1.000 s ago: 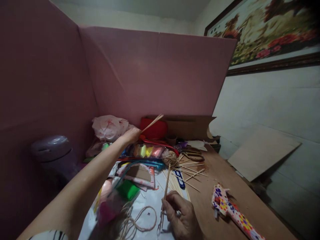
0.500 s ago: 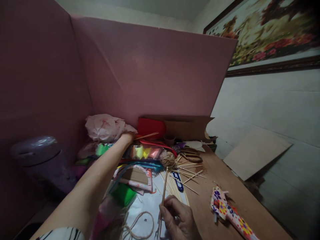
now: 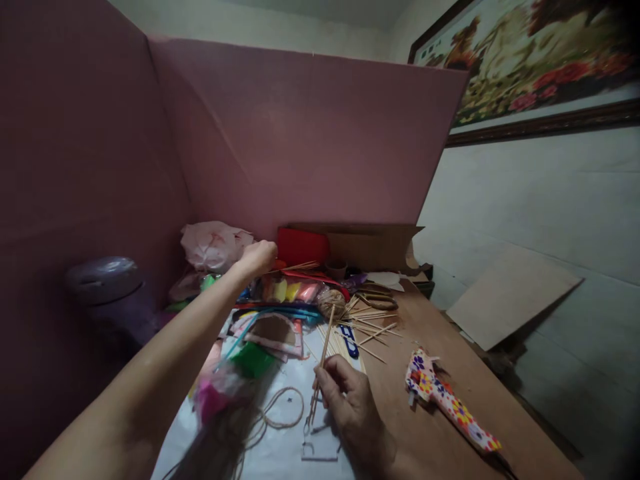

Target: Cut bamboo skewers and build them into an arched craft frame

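I held thin sticks in the right hand; the left hand was positioned near the crumpled bag.

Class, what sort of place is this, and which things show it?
Probably a craft workspace: thin sticks, a ball of twine and scissors lie close together on the table.

Slim brown sticks, two as far as I can make out, pinched in the right hand over the near part of the table; steep slant, upper end away and to the right, lower ends slightly parted. Farther back I log thin pale sticks, bunched, lying nearly level, tips rightward, just beside the left hand; contact there I cannot tell.
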`<state>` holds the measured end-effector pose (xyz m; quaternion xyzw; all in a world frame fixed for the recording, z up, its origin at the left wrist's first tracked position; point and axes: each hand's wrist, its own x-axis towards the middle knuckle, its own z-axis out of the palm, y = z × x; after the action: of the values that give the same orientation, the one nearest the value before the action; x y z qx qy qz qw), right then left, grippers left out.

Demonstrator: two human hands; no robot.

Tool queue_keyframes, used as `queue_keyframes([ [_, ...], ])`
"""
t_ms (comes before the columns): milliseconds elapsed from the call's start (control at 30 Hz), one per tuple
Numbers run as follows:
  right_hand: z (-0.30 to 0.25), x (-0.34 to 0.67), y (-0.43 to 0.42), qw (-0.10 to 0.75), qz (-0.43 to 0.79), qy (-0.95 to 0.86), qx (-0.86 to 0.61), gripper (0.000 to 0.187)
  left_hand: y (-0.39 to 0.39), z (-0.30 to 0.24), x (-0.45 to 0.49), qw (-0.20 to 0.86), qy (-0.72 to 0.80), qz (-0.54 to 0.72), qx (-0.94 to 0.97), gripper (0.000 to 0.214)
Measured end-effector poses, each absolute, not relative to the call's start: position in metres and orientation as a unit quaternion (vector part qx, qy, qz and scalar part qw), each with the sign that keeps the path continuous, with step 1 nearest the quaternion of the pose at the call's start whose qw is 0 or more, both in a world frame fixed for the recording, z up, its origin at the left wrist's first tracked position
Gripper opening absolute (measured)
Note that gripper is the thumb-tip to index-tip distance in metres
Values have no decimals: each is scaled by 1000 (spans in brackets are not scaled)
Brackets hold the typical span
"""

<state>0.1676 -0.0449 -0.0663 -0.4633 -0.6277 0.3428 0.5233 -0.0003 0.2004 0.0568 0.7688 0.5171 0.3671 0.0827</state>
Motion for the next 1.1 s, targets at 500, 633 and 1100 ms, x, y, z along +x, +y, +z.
queue_keyframes([
  [500, -67, 171, -43, 557, 366, -625, -407, 22, 12, 24, 49, 428, 446, 390, 683, 29],
  [633, -65, 170, -43, 556, 353, -641, -394, 22, -5, 4, 51, 468, 413, 477, 619, 18],
  [1100, -64, 170, -48, 487, 343, -684, -422, 26, -12, -37, 31, 571, 364, 481, 557, 28],
])
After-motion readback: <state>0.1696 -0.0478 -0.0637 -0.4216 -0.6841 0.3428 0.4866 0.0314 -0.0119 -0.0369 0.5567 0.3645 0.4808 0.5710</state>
